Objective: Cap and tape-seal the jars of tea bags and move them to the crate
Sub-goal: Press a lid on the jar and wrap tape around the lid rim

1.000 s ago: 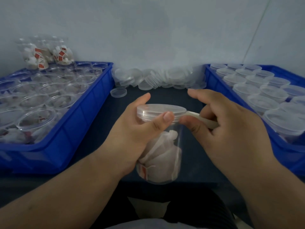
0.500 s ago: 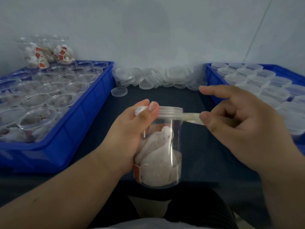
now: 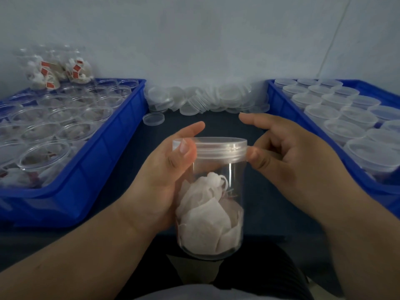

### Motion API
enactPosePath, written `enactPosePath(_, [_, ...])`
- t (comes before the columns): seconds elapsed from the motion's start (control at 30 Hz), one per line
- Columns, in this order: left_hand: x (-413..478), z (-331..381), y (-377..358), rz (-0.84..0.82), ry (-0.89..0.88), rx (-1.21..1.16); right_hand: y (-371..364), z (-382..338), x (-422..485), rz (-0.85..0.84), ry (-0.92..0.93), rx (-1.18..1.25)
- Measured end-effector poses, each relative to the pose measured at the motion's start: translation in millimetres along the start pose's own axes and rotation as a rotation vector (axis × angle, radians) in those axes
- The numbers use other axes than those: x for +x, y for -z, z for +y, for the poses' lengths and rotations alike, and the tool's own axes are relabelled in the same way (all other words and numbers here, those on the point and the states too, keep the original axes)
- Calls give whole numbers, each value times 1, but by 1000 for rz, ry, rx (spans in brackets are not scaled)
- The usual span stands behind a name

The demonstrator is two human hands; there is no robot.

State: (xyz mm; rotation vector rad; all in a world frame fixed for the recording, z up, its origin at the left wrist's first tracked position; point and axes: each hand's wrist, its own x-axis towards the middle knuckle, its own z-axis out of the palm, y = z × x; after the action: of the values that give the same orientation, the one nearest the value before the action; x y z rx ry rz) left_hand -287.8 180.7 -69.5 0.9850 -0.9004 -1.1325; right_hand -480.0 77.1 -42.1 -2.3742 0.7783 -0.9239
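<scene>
- The jar (image 3: 211,202) is held upright in front of the body, above the lap and the near edge of the table (image 3: 134,169), in neither crate.
- The jar is gripped by the left hand (image 3: 164,176): fingers are wrapped round the back of the body, the thumb is laid on the left edge of the lid (image 3: 218,148), and the index finger is stretched out behind the lid.
- Half a second ago a strip of tape was pulled taut from the lid out to the right hand (image 3: 292,169); that free strip is no longer seen.
- The right thumb tip is now pressed against the right side of the lid skirt. The index finger is held straight and free above; the other fingers are loosely curled, with nothing seen in them.
- The tape itself can hardly be told from the clear lid, so its end is not located.
- The jar is also seen less tilted than a second ago; the tea bags (image 3: 205,221) are bunched in the lower half.
- Judged: the seal is being smoothed down and is nearly finished on this jar; transfer is not yet done.
- The right crate (image 3: 275,98) is taken as the destination, since capped jars (image 3: 337,113) are standing in it.
- Open jars (image 3: 43,156) are left in the left crate (image 3: 86,191), and loose lids (image 3: 205,98) are piled at the wall, so much work is judged to remain.
</scene>
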Motion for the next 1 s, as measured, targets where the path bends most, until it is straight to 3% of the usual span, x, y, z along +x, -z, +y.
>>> enactPosePath(0.13, [3, 0, 2, 28, -15, 90, 3, -2, -3, 4, -4, -17])
enactPosePath(0.33, [6, 3, 7, -100, 42, 109, 6, -5, -4, 20, -88, -108])
enactPosePath(0.53, [8, -11, 3, 92, -34, 215, -1, -19, -9, 43, -36, -248])
enactPosePath(0.67, [6, -11, 3, 159, -118, 428, -5, -28, -11, 46, 3, -365])
enactPosePath(0.87, [6, 2, 4, 155, -24, 161, 18, -28, -9, -57, -9, -34])
enactPosePath(1.0, [2, 4, 2, 72, 64, 29, 28, -21, -10, -13, 64, 33])
